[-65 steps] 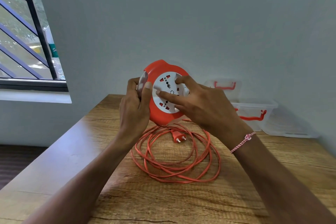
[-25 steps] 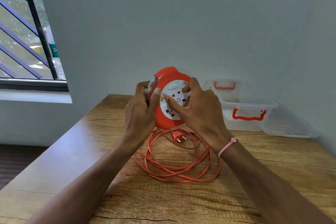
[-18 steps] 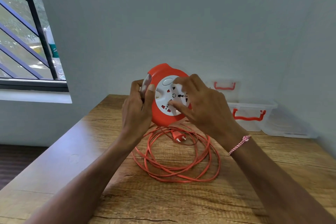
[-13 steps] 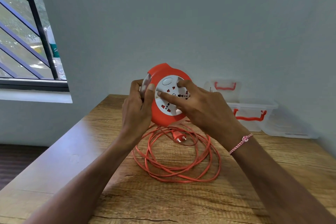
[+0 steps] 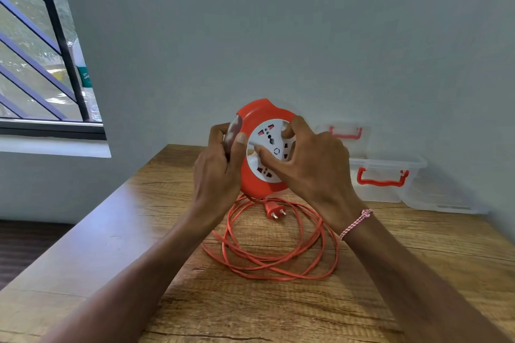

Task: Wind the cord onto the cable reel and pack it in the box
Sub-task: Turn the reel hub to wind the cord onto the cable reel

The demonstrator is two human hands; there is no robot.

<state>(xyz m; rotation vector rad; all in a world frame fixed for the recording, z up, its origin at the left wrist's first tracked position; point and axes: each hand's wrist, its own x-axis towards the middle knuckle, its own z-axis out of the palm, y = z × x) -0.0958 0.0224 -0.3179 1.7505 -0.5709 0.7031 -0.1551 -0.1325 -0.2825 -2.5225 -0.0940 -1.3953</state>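
Note:
An orange cable reel (image 5: pixel 257 184) with a white socket disc (image 5: pixel 269 147) is held upright above the table. My left hand (image 5: pixel 217 172) grips its left rim, thumb over the front. My right hand (image 5: pixel 309 167) has curled fingertips on the white disc. Below, the orange cord (image 5: pixel 278 256) lies in loose loops on the wooden table (image 5: pixel 250 309), running up to the reel's underside. Its orange two-pin plug (image 5: pixel 274 210) lies inside the loops. The clear box (image 5: pixel 384 178) with orange clasps stands at the back right.
A clear lid (image 5: pixel 344 133) with an orange clasp leans against the wall behind the box. Another clear lid (image 5: pixel 443 198) lies flat to the box's right. A barred window (image 5: pixel 41 50) is at the left. The table's left edge drops to a dark floor.
The white disc has turned under my right fingers, which have shifted their hold on it. The cord loops on the table have shifted slightly. My left hand keeps its grip on the reel.

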